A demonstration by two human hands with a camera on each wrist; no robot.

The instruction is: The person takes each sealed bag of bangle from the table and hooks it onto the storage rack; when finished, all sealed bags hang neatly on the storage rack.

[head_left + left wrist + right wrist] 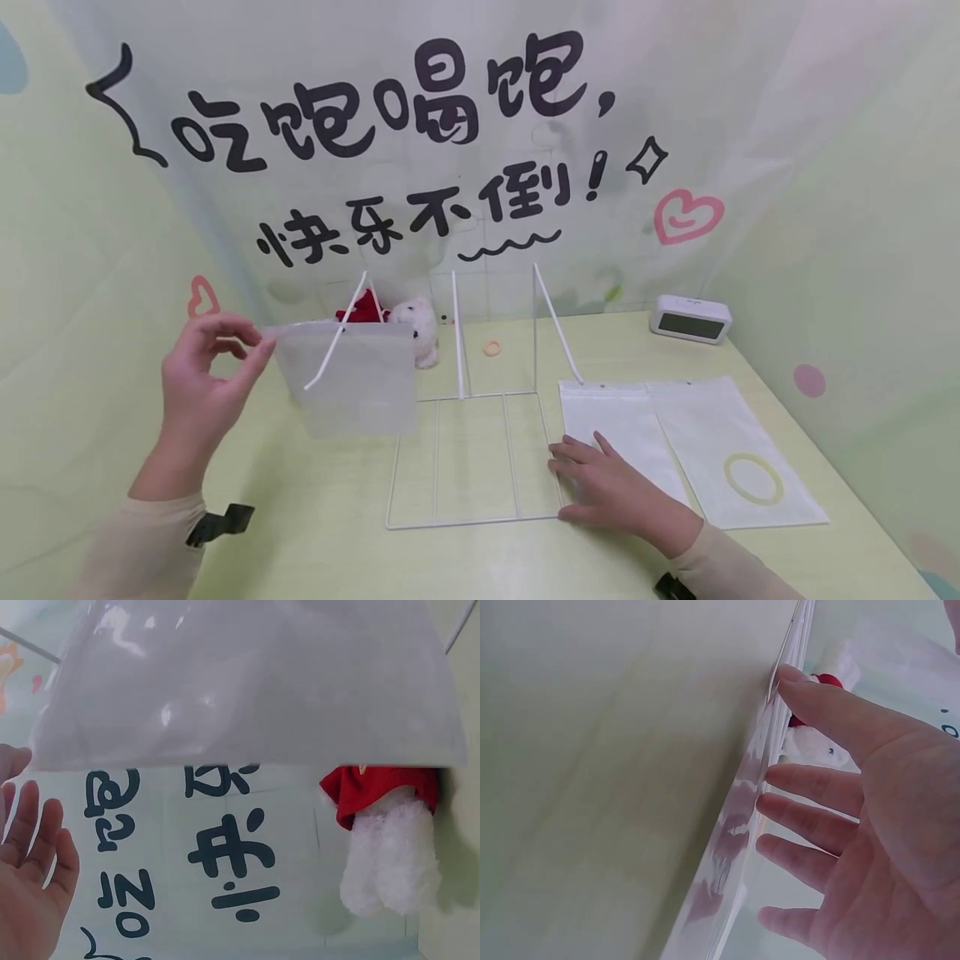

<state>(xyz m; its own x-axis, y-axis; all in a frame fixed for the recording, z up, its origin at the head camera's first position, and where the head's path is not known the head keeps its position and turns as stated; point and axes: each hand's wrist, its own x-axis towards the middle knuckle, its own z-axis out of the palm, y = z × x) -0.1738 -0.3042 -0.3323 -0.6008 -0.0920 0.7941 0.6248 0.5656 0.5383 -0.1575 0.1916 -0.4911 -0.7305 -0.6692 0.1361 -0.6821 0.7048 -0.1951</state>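
My left hand [202,375] pinches the upper left corner of a translucent plastic bag [367,379] between thumb and index finger. The bag hangs spread at the left side of a white wire rack [460,333], and a slanted wire of the rack crosses it. In the left wrist view, the bag [262,682] spans the top, with its edge beside the fingers. My right hand [607,492] lies with extended fingers at the right edge of the rack's base, beside a flat white bag [615,417]. In the right wrist view, its fingertips touch a glossy plastic edge [735,825].
A second flat bag [720,417] with a pale yellow ring [753,479] lies further right. A white digital clock [690,319] stands at the back right. Behind the rack are a white plush toy [423,329] with red clothing and a small orange ring [491,348].
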